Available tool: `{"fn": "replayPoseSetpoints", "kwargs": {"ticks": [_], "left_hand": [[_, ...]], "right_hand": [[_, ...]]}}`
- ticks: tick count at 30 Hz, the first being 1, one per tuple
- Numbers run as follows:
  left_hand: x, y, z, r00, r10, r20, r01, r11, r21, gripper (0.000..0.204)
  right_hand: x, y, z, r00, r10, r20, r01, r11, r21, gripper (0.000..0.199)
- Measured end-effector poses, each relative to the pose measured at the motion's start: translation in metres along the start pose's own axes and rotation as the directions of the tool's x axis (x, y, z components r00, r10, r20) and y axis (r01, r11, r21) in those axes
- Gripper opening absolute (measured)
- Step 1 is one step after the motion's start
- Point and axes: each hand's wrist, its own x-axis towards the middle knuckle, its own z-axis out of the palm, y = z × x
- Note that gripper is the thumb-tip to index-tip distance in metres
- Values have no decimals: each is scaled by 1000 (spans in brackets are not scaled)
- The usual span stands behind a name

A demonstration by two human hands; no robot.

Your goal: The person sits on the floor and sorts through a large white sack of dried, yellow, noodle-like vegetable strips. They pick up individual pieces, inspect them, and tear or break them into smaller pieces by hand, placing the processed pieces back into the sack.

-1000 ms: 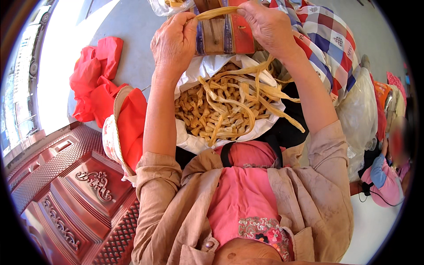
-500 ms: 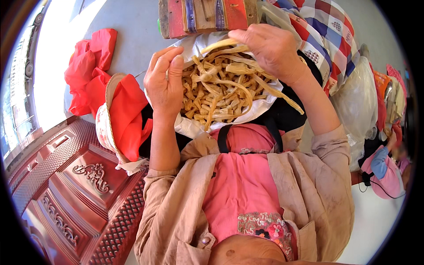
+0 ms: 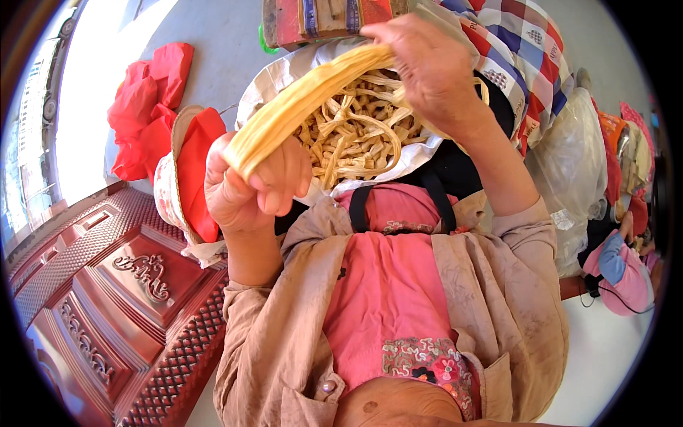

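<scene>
A long, flat, yellow fibrous strip [image 3: 309, 91] is stretched slantwise between my two hands, above an open white sack [image 3: 262, 85]. Its lower left end is gripped by my left hand [image 3: 249, 186], thumb and fingers closed on it. At the upper right, my right hand [image 3: 435, 71] pinches the other end. Thinner yellow strands hang beside that hand, and whether it holds them too I cannot tell. Inside the sack lies a heap of knotted tan strips [image 3: 363, 146], with some longer loose ones on top.
A worn red wooden block [image 3: 288, 18] stands behind the sack. To the left are red cloth [image 3: 139, 107], a hat [image 3: 168, 188] with red fabric in it, and a dark red panelled door [image 3: 153, 277]. Plaid cloth [image 3: 523, 35], a clear plastic bag [image 3: 569, 153] and another person [image 3: 620, 274] are on the right.
My left hand, formerly empty beside the sack, has moved down and left and closed on the strip's end. The strip now spans both hands, raised above the heap.
</scene>
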Motion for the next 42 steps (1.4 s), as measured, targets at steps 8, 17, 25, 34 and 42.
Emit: {"fn": "replayPoseSetpoints", "kwargs": {"ticks": [8,17,25,34,42], "left_hand": [[9,-8,8,991,-11,132,-131,58,990,19],[3,-43,18,945,129,301,-249,-314,916,19],[7,-50,20,737,417,531,-151,-665,731,14],[-5,-41,13,849,526,50,20,-127,992,11],[-7,-47,19,866,332,374,-159,-527,835,20]], "right_hand": [[-13,-51,-16,652,182,736,-732,408,546,34],[-16,-57,-23,428,274,861,-857,-178,483,28],[-21,-55,-23,556,150,817,-620,-581,528,15],[-25,-50,-21,529,392,753,-775,-140,617,18],[-35,-55,-8,630,438,641,-715,5,699,29]]}}
